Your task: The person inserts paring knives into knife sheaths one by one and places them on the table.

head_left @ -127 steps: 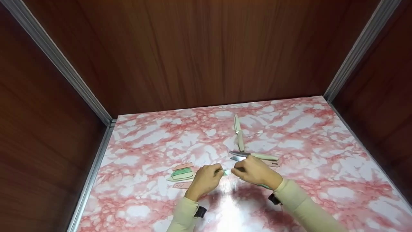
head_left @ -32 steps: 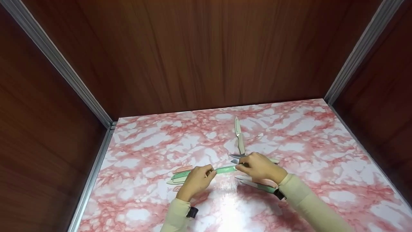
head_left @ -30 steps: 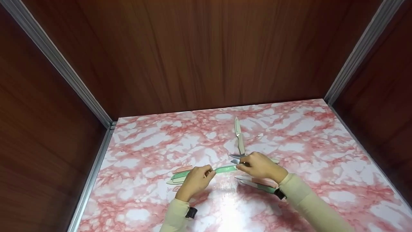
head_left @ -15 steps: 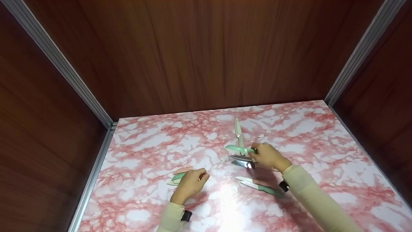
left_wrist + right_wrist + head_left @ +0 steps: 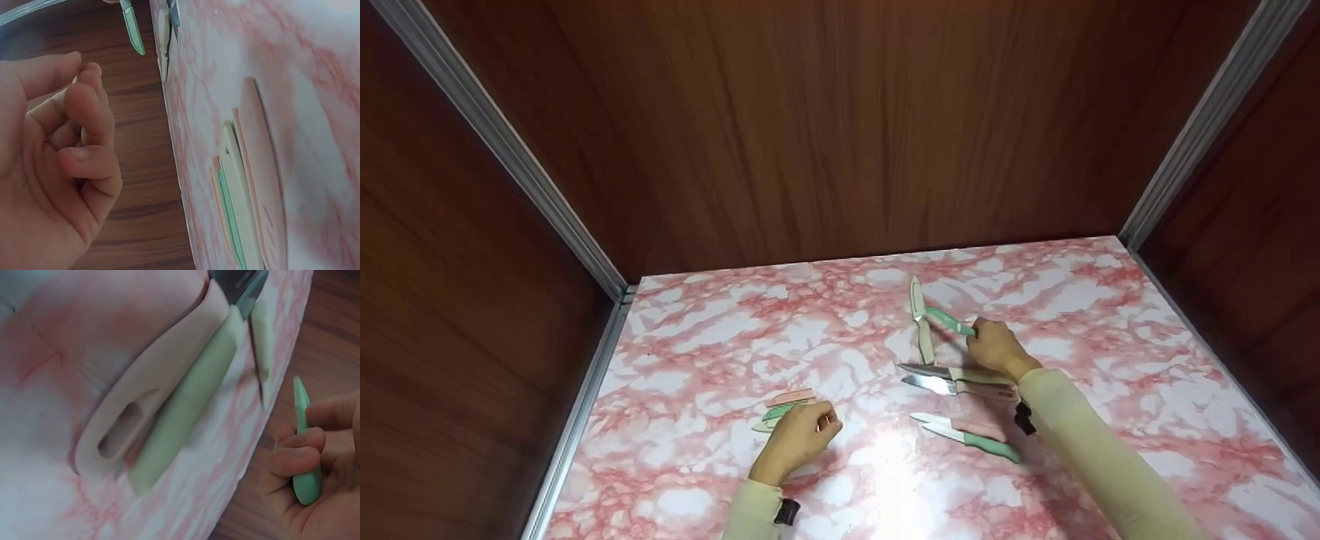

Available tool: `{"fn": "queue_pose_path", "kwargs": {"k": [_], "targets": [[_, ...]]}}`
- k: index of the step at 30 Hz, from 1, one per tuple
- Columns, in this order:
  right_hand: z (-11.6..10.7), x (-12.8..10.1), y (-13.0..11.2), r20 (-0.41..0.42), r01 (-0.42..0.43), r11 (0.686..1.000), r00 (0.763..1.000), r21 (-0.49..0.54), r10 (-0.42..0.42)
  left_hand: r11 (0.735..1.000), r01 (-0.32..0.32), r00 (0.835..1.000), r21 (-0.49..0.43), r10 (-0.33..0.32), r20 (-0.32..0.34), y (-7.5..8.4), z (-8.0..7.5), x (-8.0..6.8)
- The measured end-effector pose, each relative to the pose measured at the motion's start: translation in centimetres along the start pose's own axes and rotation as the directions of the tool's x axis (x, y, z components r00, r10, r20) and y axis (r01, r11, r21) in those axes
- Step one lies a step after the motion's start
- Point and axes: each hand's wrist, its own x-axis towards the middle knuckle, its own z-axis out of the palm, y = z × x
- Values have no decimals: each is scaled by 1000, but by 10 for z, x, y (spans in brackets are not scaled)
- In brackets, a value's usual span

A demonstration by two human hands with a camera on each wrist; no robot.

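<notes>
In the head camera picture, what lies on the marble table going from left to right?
Stack of sheaths → left hand → cream knife → sheathed green knife → right hand.

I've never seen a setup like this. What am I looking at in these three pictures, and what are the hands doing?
No machine here: a person works with two bare hands, wearing three cameras. The wide picture comes from the head, looking down at a pink marbled table inside a wooden booth. The close-ups come from cameras on each wrist. The right hand grips a green sheathed knife by its handle, beside a cream knife. More knives lie bare nearer the person. The left hand, fingers loosely curled and holding nothing, hangs by a stack of pink, cream and green blade covers.
</notes>
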Motion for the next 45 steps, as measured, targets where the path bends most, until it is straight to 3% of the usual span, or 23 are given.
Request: {"fn": "queue_pose_path", "kwargs": {"k": [6,10,15,21,31,38,45], "targets": [[7,12,6,-1,-134,991,991,-7,134,1000,24,999,-12,-23,45,-6,5,-5],[10,19,5,51,-216,976,975,2,215,1000,22,999,-11,-22,37,-8,5,-7],[11,23,3,82,-268,961,958,-67,273,1000,17,999,-12,-16,28,-7,3,-8],[17,31,0,60,-286,945,952,-159,299,999,41,998,-2,-41,38,-6,2,-8],[27,40,-1,142,-275,950,945,-149,296,999,35,999,2,-35,35,-5,3,-7],[32,47,-4,115,-251,963,958,-99,262,998,62,997,-4,-62,48,-5,4,-8],[36,50,-5,96,-243,969,964,-52,247,1000,24,997,-9,-23,79,-3,7,-7]]}}
